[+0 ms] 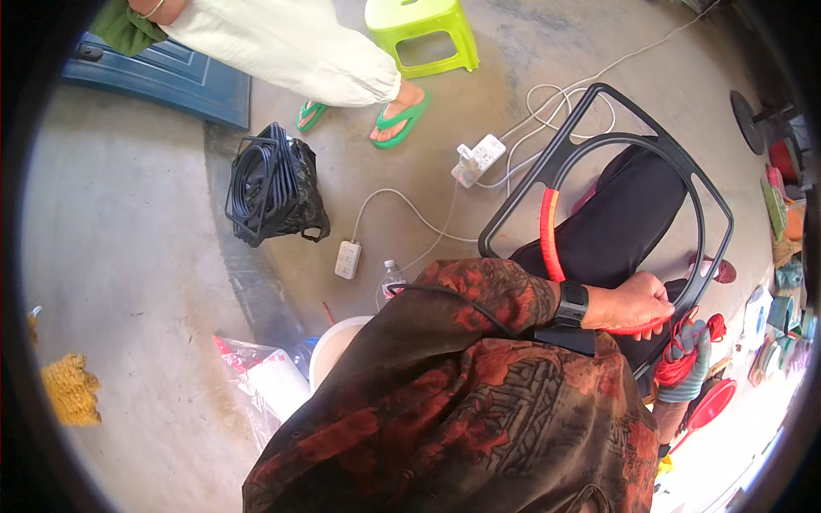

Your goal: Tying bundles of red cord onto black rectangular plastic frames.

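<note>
Around the work lie white power strips with looping cables, a black wire bundle at centre left and a lime plastic stool at top. The black metal ring frame, right of centre, is smooth and partly wrapped in glossy red cord. The bare left hand pinches that cord against the rim; the gloved right hand grips a red cord bunch.

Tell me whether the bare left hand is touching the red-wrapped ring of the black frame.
Touching. The head view shows the left hand closed on the red-wrapped ring at its lower end, no gap visible.
</note>
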Tool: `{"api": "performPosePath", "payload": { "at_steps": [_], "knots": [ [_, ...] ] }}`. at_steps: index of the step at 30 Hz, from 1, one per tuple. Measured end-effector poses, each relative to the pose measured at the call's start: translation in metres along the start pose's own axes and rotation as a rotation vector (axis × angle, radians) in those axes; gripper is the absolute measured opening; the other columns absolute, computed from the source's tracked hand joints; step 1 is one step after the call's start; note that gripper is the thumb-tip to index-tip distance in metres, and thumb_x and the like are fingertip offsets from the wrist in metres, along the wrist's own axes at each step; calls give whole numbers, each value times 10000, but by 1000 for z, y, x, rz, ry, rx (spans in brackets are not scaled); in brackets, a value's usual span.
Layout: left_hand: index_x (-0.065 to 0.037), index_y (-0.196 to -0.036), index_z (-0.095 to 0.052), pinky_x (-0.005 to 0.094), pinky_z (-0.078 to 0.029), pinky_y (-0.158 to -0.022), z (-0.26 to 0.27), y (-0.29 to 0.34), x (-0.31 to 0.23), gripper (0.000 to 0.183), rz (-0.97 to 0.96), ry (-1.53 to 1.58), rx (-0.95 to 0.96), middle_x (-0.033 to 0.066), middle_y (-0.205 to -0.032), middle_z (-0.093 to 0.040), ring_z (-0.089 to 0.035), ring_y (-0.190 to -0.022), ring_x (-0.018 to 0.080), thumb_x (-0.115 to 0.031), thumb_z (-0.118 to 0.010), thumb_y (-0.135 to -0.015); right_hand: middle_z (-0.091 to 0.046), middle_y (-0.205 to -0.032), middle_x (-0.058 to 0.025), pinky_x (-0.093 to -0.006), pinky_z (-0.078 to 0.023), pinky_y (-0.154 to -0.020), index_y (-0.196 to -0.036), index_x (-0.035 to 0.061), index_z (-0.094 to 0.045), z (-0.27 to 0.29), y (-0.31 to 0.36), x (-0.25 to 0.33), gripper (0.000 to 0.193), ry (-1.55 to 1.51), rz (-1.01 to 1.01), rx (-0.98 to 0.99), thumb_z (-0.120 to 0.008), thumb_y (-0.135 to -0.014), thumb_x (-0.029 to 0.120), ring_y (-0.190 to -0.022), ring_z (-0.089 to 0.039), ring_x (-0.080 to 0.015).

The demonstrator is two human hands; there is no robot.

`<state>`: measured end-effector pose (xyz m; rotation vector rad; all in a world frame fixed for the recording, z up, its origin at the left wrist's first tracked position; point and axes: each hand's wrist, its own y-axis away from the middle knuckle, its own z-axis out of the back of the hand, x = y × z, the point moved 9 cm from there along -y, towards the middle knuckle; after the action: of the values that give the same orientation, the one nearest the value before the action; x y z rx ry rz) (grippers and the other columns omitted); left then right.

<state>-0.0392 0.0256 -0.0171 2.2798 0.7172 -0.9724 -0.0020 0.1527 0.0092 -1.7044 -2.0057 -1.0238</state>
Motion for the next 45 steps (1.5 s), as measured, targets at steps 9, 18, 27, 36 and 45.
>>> {"api": "performPosePath", "payload": {
  "at_steps": [9, 18, 27, 36, 45],
  "knots": [
    [53, -782, -558, 284, -490, -381, 6, 0, 5, 231, 36, 120, -69, 125, -647, -609, -599, -474, 176, -146, -554, -900, -369, -665, 4, -222, -361, -474, -872, 83, -432, 8, -3, -2, 174, 40, -19, 59, -500, -961, 217, -524, -368, -90],
    [46, -789, -565, 278, -482, -384, 7, -4, 6, 215, -2, 136, -41, 124, -641, -609, -593, -463, 176, -143, -559, -892, -374, -669, 1, -225, -369, -479, -876, 78, -436, 15, -1, 1, 175, 64, -37, -24, -494, -964, 218, -529, -374, -94],
    [5, -787, -616, 282, -498, -462, 8, -2, 10, 217, 54, 109, -51, 109, -704, -639, -604, -525, 167, -198, -613, -863, -372, -666, 16, -250, -369, -499, -809, 118, -409, 17, 4, 1, 210, 121, -3, -226, -495, -952, 245, -556, -396, -105],
    [-1, -898, -569, 264, -520, -539, -1, -4, 18, 204, 242, 178, 41, 113, -791, -632, -612, -597, 151, -201, -552, -934, -617, -886, -61, -281, -501, -695, -1093, 14, -554, 34, 6, 85, 322, 769, 221, -564, -600, -856, 227, -785, -599, -144],
    [-2, -916, -559, 270, -525, -525, -6, -14, 17, 171, 216, 178, 16, 121, -788, -632, -609, -573, 163, -172, -550, -933, -644, -1022, -87, -287, -467, -832, -1143, 11, -574, -30, -39, 107, 417, 1113, 418, -242, -652, -803, 240, -893, -622, -174]
  ]
}}
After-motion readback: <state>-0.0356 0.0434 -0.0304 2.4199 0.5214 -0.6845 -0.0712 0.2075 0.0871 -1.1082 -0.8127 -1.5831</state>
